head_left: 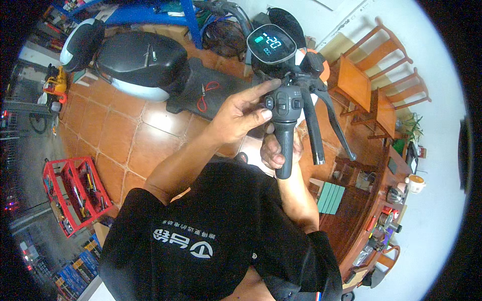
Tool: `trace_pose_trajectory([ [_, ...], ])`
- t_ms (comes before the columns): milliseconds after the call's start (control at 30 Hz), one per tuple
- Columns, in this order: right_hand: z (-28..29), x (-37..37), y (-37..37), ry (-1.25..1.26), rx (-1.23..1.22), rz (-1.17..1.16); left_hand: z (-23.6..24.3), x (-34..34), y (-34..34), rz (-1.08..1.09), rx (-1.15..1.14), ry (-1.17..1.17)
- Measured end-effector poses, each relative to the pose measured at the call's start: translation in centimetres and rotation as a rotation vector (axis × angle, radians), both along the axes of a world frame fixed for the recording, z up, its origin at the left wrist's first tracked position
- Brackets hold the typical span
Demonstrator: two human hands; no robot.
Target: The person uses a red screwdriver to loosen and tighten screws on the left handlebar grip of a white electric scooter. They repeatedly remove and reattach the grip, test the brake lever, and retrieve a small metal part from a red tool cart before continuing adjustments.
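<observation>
Two grips touch the handlebar near glowing display digits.

Glare whitens the floor tiles, the wall is bright, and edges curve into blackness.

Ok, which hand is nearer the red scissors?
Left. The left hand, at the switches, is right of the red scissors; the right hand, around the black handle, is farther right.
</observation>
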State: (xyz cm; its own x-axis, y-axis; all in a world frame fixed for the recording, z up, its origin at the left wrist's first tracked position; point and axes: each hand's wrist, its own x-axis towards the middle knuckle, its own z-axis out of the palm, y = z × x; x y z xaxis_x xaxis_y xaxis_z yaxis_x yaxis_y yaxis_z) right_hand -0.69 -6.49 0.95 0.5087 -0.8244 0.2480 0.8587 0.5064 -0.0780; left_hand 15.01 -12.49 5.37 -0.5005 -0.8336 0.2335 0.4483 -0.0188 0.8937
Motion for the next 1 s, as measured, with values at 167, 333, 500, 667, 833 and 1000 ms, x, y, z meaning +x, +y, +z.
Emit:
trace_pose_trajectory([
  [167, 0.1, -0.3, -0.1, 0.118, 0.009, -0.012, -0.1, -0.1, -0.1, -0.031, 0.037, 0.037],
  [333, -0.1, -0.8, 0.7, 0.507, 0.096, -0.152, -0.4, 0.4, -0.2, -0.056, 0.086, -0.006],
  [500, -0.1, -1.0, 0.6, 0.627, 0.09, -0.153, -0.9, 0.3, -0.3, -0.012, 0.059, 0.011],
  [667, 0.9, -1.1, 0.4, 0.741, 0.032, -0.153, -1.8, 0.7, -0.4, 0.011, 0.075, 0.009],
  [833, -0.7, -1.0, 1.0, 0.752, 0.005, -0.192, -1.6, 1.1, 0.6, 0.037, 0.145, 0.027],
  [1000, -0.5, 0.5, 1.1, 0.954, 0.011, -0.207, -1.8, 1.0, 2.2, 0.266, 0.034, -0.185],
])
